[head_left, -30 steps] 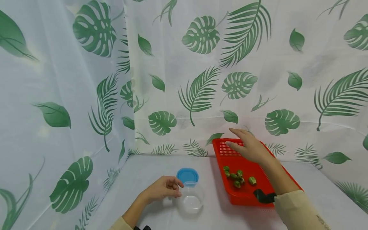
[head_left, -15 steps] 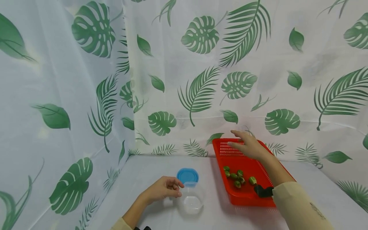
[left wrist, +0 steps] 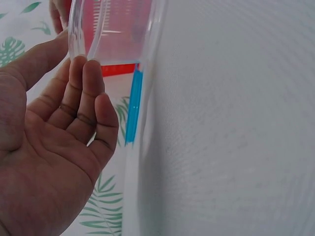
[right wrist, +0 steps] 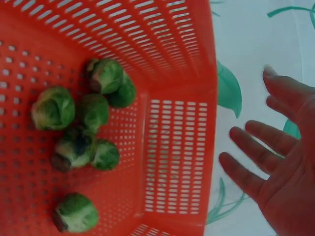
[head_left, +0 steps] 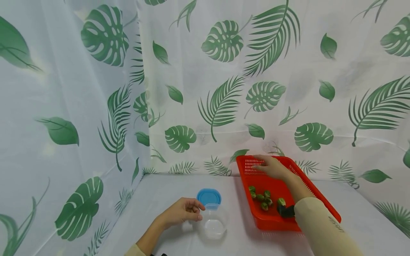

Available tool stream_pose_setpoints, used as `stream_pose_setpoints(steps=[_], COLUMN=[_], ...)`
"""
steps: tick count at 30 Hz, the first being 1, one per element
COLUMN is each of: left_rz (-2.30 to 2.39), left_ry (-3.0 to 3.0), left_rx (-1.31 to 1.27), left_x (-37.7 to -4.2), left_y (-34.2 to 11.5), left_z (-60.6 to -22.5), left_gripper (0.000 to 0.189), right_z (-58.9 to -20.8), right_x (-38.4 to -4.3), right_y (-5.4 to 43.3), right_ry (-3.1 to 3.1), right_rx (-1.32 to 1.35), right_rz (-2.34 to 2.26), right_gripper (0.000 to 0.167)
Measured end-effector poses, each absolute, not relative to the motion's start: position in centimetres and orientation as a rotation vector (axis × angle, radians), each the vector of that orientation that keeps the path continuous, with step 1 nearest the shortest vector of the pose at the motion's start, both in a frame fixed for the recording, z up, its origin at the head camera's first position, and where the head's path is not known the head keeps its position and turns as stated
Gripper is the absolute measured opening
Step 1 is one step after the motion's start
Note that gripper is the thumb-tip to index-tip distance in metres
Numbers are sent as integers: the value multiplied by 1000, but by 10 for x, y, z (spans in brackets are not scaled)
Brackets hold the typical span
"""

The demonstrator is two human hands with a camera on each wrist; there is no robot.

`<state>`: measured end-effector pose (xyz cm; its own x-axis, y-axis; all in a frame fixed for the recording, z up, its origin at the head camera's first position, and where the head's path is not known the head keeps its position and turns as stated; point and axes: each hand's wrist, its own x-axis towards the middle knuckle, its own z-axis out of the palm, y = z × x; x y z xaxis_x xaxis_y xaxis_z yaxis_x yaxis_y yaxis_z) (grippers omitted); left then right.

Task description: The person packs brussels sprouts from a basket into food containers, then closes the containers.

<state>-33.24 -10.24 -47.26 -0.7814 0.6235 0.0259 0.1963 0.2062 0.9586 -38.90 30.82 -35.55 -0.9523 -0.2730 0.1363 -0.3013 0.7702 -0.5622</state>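
Inside the red plastic basket (head_left: 266,224) lie several Brussels sprouts (right wrist: 54,109), most of them clustered, one apart. My right hand (head_left: 274,168) hovers over the basket's far part, fingers spread, holding nothing. In the right wrist view its fingertips (right wrist: 227,160) appear apart from the sprouts and beside the rim. A clear plastic container (head_left: 214,227) stands uncovered on the table, with nothing visible in it. My left hand (head_left: 180,212) is at its left side, fingers loosely bent. In the left wrist view, its fingertips (left wrist: 92,73) touch the container's rim.
A blue lid (head_left: 209,196) lies flat just behind the container. White cloth (head_left: 179,241) covers the table. A leaf-patterned curtain (head_left: 224,106) rises behind the basket and along the left side.
My right hand has come down a little toward the far part of the basket. The left hand, container, lid and sprouts stay where they were.
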Motion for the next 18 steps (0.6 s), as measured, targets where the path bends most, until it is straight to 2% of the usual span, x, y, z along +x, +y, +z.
stream_pose_setpoints(steps=[18], left_rz=[1583], left_ry=[2144], left_rx=[772], left_x=[-332], left_y=[-101], left_z=[-474], left_gripper=[34], right_z=[-380], right_x=[-400], right_y=[321], right_ry=[-2926], right_rx=[409], right_rz=[1041], right_gripper=[62])
